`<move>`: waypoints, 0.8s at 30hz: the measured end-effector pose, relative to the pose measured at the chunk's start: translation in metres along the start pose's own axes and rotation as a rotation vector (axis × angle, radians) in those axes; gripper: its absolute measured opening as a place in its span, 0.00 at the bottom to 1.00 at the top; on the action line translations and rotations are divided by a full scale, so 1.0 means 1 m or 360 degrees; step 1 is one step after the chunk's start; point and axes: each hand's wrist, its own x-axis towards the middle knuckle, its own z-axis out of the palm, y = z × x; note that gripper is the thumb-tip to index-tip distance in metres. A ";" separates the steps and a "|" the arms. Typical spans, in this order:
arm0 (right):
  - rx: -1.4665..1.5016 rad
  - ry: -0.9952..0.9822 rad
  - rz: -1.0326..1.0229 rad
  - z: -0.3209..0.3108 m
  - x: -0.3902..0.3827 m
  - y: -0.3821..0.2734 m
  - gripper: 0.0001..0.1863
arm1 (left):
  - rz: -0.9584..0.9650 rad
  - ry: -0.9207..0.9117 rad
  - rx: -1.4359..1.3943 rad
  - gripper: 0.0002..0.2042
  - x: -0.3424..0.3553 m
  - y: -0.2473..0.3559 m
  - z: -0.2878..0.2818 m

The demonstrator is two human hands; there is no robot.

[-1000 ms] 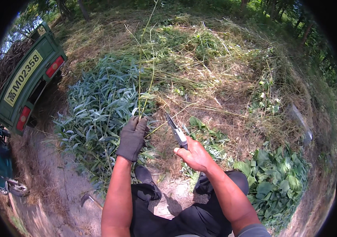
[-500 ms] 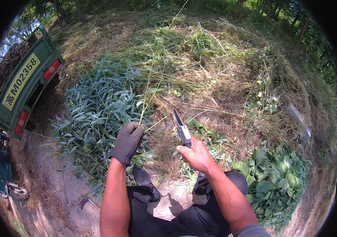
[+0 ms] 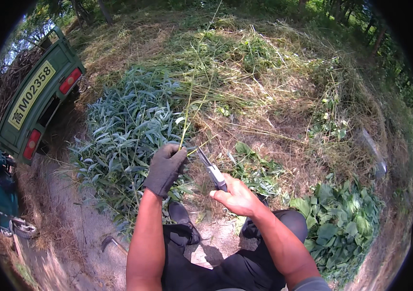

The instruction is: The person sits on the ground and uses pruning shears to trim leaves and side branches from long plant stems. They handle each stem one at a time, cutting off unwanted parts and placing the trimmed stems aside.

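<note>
My left hand (image 3: 166,167), in a dark grey glove, is closed round the lower part of a long thin green stem (image 3: 188,109) that rises away from me. A short side shoot (image 3: 205,144) sticks out to the right just above the glove. My bare right hand (image 3: 236,194) grips pruning shears (image 3: 212,170) by the handles. Their dark blades point up and left, with the tips beside the side shoot near my left fingers. Whether the blades touch the shoot I cannot tell.
A heap of cut leafy branches (image 3: 129,126) lies at the left, and a pile of broad green leaves (image 3: 339,220) at the right. A sickle (image 3: 112,242) rests on the ground. A green cargo vehicle (image 3: 46,92) loaded with brushwood and a teal machine (image 3: 0,196) stand at far left.
The pruning shears have moved left and slightly down, bringing the blade tips close to my left hand. My left hand still holds the stem. The whole view has shifted a little.
</note>
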 end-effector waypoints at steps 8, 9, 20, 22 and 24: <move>0.0081 0.0157 -0.0050 0.003 0.004 0.012 0.19 | -0.0025 -0.0128 -0.0360 0.15 -0.005 0.003 0.001; 0.0095 0.0204 -0.0107 0.003 0.005 0.014 0.18 | -0.0097 -0.0179 -0.0359 0.15 -0.006 0.005 -0.001; 0.0376 -0.0049 0.0064 0.000 0.004 0.001 0.12 | -0.0221 -0.0185 -0.0106 0.10 -0.011 0.002 -0.006; 0.0575 -0.0187 0.0136 0.002 0.006 0.006 0.13 | -0.0127 -0.0184 -0.0068 0.10 -0.008 -0.003 -0.003; 0.0948 -0.0215 0.0224 0.005 0.006 0.012 0.15 | -0.0081 -0.0151 -0.0024 0.08 -0.009 0.000 0.001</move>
